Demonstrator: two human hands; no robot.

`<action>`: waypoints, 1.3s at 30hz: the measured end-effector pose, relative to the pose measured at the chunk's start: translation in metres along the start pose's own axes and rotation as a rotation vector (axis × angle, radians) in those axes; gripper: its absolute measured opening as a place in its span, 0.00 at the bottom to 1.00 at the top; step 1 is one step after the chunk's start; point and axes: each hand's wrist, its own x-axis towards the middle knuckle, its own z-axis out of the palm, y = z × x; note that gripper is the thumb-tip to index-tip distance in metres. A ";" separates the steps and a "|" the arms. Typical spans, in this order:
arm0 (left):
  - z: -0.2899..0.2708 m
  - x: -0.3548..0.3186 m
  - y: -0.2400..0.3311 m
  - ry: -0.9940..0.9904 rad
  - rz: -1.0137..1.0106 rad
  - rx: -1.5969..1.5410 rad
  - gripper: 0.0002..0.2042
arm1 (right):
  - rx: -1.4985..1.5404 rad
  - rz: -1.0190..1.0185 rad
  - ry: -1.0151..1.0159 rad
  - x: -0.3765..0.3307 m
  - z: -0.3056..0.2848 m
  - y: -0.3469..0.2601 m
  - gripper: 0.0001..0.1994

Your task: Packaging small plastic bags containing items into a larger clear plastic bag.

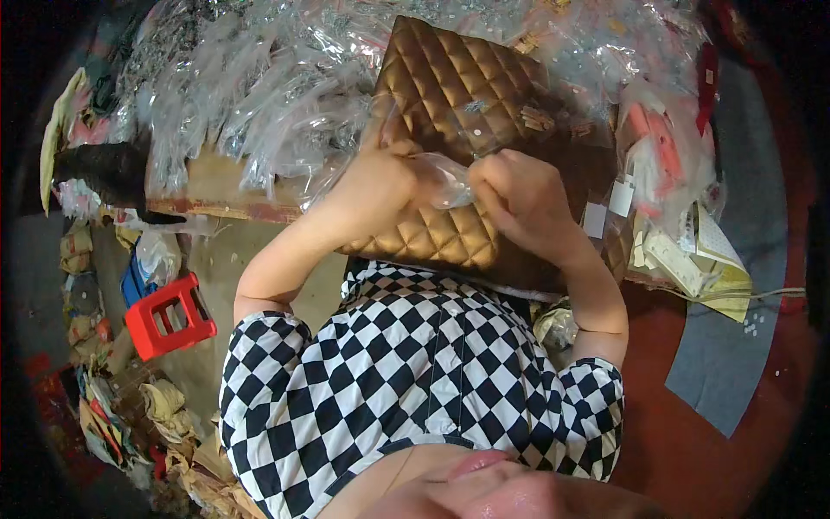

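My left hand (387, 183) and my right hand (525, 197) are both closed over a brown quilted pad (458, 65). A clear plastic bag (448, 179) is stretched between them, gripped at either side. What lies inside the bag, if anything, is too hard to make out. Just beyond my hands, a small cluster of silvery pieces (474, 106) and some little orange-brown pieces (538, 119) rest on the pad or in clear film over it. My fingertips are partly hidden by the bag and by my own knuckles.
A heap of filled clear plastic bags (259, 95) covers the table's far and left side. At right are a bag with pink-red pieces (657, 143) and yellow paper (731, 294). A red plastic stool (170, 317) stands on the floor at left, near crumpled packaging (164, 402).
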 end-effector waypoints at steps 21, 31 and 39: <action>0.019 0.010 -0.008 0.675 -0.143 -0.054 0.06 | 0.019 0.136 0.203 -0.021 0.003 0.005 0.07; 0.028 0.045 -0.009 0.663 -0.017 -0.640 0.14 | 0.239 0.427 0.308 -0.074 0.021 0.010 0.12; 0.077 0.106 -0.039 0.348 -0.439 -0.122 0.30 | 0.161 0.968 0.428 -0.295 -0.074 -0.019 0.10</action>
